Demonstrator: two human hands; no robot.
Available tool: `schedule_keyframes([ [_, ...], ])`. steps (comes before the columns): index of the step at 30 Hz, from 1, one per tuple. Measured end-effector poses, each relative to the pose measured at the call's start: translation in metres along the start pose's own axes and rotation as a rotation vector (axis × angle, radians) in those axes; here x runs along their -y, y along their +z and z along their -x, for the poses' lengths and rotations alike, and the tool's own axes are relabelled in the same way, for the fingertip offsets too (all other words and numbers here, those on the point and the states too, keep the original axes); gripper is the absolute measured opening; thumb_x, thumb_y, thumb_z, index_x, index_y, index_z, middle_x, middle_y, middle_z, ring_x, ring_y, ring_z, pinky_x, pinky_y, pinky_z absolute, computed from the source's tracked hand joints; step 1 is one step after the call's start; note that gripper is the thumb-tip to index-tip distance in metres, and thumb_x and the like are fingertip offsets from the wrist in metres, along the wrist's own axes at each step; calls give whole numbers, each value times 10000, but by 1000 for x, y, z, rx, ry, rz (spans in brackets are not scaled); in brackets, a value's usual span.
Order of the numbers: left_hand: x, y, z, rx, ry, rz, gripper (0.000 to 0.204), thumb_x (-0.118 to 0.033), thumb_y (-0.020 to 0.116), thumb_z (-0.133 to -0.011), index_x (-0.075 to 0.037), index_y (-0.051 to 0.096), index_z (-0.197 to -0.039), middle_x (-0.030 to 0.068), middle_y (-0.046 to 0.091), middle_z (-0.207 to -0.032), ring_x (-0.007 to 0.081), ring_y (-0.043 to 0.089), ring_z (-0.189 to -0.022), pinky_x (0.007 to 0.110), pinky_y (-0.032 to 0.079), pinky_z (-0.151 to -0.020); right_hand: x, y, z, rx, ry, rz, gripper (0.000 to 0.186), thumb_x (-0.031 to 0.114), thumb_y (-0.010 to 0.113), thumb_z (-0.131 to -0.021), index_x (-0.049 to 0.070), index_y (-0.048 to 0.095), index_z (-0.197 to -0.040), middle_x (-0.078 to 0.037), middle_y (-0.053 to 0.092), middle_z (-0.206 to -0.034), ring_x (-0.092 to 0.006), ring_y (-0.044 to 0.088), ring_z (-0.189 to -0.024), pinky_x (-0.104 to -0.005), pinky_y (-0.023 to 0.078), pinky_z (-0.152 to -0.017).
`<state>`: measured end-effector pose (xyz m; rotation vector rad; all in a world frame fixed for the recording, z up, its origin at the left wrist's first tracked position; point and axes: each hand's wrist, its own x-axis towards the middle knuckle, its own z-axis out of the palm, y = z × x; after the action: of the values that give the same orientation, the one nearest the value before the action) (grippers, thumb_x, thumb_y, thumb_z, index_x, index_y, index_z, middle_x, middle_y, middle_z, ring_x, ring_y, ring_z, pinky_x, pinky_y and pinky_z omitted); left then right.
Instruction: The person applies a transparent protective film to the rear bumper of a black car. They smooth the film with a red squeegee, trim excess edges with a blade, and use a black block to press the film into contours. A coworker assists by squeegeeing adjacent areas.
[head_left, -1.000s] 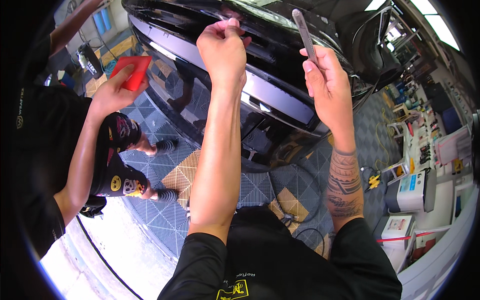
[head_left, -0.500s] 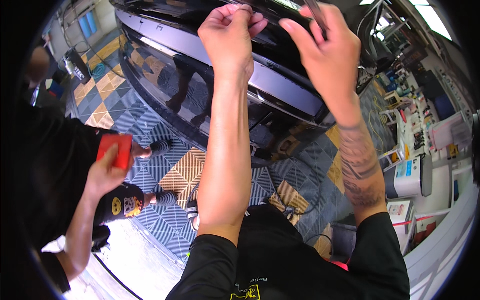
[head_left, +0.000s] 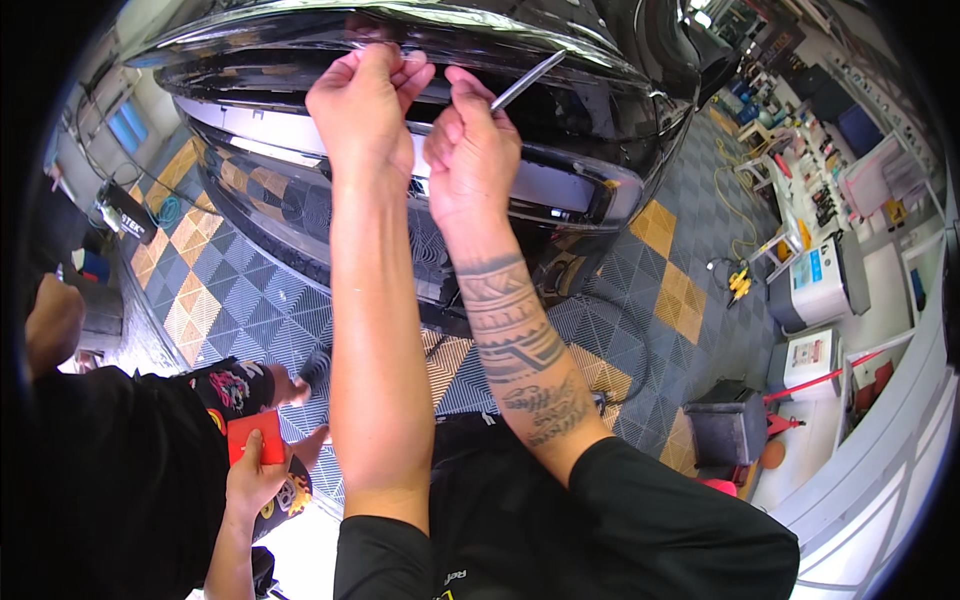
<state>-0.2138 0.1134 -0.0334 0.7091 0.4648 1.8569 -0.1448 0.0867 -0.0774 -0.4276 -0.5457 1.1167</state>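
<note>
My left hand [head_left: 365,110] is closed at the upper lip of a glossy black car panel [head_left: 610,110], its fingertips pinched on something small and clear that I cannot make out. Beside it on the right, my right hand [head_left: 470,155] grips a slim metal cutter [head_left: 530,78], angled up to the right. Below both hands runs a silvery strip [head_left: 585,188] across the car's black bodywork, partly hidden by my wrists.
A co-worker at lower left holds a red card-like squeegee [head_left: 255,440]. The patterned tile floor [head_left: 650,280] has hoses and cords on it. Equipment, a grey bin [head_left: 725,430] and a shelf of bottles line the right; a black canister [head_left: 135,215] stands left.
My right hand has moved left, close beside my left hand, with the cutter now angled rightward. The co-worker's red squeegee has moved lower. The view has shifted, showing more of the car.
</note>
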Motion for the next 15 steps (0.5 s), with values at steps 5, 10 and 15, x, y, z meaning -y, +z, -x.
schedule_keyframes([
  [5,-11,-4,-7,23,-105,-67,105,-17,592,-856,79,557,-835,120,577,-760,237,662,-703,357,622,-666,-6,8,2,22,-82,-169,118,146,621,-936,113,644,-1046,40,427,-527,-73,325,-387,-248,268,-384],
  [10,-17,-5,-10,41,-145,-108,104,-12,592,-845,78,561,-803,112,560,-757,232,646,-710,369,623,-687,-11,16,-2,13,-113,-256,91,149,662,-919,115,613,-989,44,431,-534,-66,334,-384,-245,257,-373],
  [15,-21,-2,-8,34,-142,-96,105,-16,592,-849,78,554,-821,117,565,-764,237,648,-710,360,621,-680,-10,25,-3,13,-127,-218,70,130,657,-906,110,591,-917,40,431,-539,-74,336,-388,-256,258,-384],
])
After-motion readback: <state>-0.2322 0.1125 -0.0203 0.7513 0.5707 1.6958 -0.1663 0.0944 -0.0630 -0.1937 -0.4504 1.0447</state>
